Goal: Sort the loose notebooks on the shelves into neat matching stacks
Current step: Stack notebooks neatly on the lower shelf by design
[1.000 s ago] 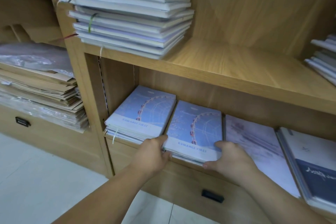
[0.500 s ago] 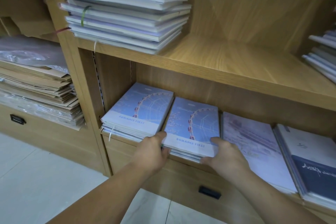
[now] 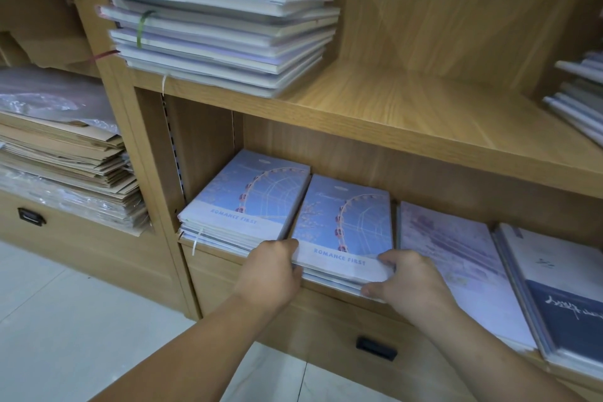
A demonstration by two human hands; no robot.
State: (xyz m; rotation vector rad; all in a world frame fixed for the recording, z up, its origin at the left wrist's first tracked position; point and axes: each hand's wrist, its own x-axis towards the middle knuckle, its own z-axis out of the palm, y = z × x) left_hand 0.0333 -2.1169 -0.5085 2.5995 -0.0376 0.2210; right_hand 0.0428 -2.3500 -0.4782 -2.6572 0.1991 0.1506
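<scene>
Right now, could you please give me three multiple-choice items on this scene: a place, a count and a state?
1. Where does the held ferris-wheel stack lie? A on the upper shelf; B in the lower compartment, right of its matching stack; C on the floor.
2. How many covers reading ROMANCE FIRST show? A one; B two; C four.
3. What are the left grip and right grip doing? A hanging idle; B lifting a brown envelope; C holding the stack's front corners.
Answers: 1 B, it lies beside the matching stack there. 2 B, one title tops each stack. 3 C, thumbs rest on the cover at both corners.
</scene>
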